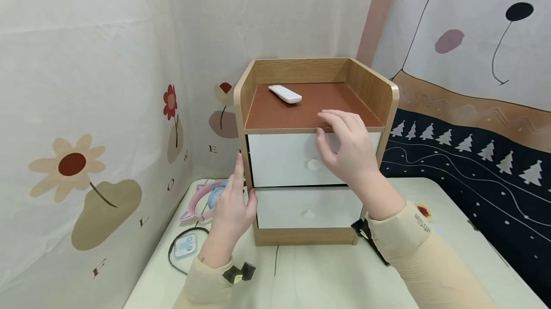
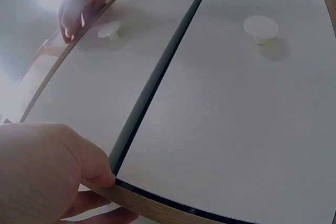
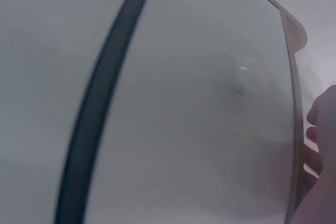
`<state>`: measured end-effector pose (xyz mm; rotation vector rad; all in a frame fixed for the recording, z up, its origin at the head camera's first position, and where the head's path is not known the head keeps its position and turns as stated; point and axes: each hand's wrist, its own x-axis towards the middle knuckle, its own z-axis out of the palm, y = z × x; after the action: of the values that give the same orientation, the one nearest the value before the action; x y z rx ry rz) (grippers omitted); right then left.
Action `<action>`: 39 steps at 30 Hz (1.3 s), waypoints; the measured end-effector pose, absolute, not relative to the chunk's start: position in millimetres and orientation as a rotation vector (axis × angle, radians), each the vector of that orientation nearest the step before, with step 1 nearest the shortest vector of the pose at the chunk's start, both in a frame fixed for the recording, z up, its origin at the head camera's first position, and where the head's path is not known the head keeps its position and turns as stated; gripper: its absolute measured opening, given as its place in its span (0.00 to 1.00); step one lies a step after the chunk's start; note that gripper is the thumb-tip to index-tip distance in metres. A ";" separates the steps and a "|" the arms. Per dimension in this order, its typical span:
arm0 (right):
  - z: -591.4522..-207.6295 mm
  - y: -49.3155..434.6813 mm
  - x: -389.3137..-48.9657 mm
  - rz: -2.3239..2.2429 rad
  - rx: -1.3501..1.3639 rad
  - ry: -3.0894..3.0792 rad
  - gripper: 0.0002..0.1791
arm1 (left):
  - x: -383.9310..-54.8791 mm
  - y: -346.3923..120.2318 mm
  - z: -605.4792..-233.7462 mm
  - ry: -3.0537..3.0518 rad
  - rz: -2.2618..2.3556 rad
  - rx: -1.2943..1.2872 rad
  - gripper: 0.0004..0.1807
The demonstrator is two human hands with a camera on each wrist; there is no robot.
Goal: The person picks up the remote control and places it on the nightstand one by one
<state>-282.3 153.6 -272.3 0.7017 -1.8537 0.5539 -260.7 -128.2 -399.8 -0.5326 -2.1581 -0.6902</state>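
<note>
A small wooden cabinet [image 1: 303, 236] with a brown top shelf stands upright on the table. Its white upper drawer [image 1: 280, 158] and lower drawer [image 1: 280, 204] are both closed, each with a round white knob. My left hand [image 1: 231, 208] rests against the cabinet's left side, fingers straight along the panel and thumb at the front edge; the left wrist view shows that thumb [image 2: 97, 166] beside the gap between the drawers. My right hand [image 1: 350, 148] hovers at the shelf's front edge, fingers slightly bent, holding nothing. Farther back on the shelf lies a white remote control [image 1: 285, 94].
Left of the cabinet are pink-and-blue headphones [image 1: 202, 201], a small pale blue-and-white case [image 1: 185, 246] and a dark coiled cord [image 1: 170, 254]. A printed cloth wall [image 1: 86, 84] closes in the left and back. Behind my right forearm lies a small sunflower-like item [image 1: 424, 211].
</note>
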 end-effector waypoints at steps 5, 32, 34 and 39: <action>-290.9 169.4 -279.5 0.528 0.718 -1.747 0.19 | -259.3 -127.7 -401.0 -2.168 -0.702 -0.523 0.56; -445.0 265.6 -247.7 0.763 0.266 -1.695 0.18 | -262.6 -127.7 -401.6 -2.109 -0.671 -0.542 0.55; -456.6 275.4 -246.0 0.745 0.226 -1.771 0.20 | -262.7 -128.0 -401.4 -2.115 -0.673 -0.538 0.55; -480.7 294.3 -236.6 0.697 0.036 -1.978 0.21 | -261.8 -128.1 -400.4 -2.134 -0.677 -0.530 0.56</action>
<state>-236.6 294.3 -480.7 0.0356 -1.9783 0.6968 -261.8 -128.1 -400.4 -0.5299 -2.1336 -0.6772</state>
